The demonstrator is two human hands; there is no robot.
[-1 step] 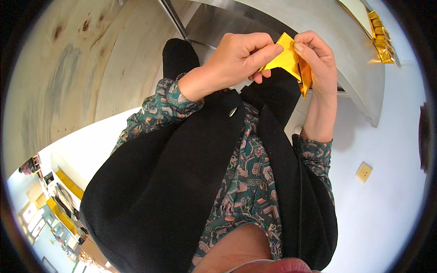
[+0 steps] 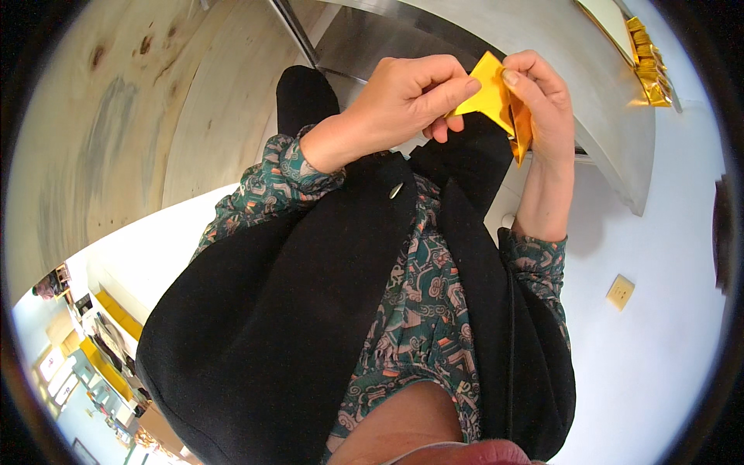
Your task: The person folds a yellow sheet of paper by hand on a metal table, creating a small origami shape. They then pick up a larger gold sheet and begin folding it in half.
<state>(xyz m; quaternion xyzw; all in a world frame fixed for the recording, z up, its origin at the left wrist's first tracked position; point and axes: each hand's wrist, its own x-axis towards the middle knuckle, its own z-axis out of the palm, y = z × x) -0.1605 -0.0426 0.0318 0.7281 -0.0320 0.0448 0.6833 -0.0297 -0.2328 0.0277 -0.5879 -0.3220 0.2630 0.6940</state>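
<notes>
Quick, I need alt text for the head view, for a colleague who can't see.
The left hand and right hand hold a folded piece of shiny gold paper between them. More gold pieces lie on the pale grey table at upper right. A wall socket shows lower on the right.

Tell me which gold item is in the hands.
The folded gold piece, held between left hand and right hand; the crinkled gold bundle at the upper right is untouched.

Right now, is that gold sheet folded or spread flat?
Folded: the gold sheet shows sharp creases, angled flaps, between the left hand and right hand.
</notes>
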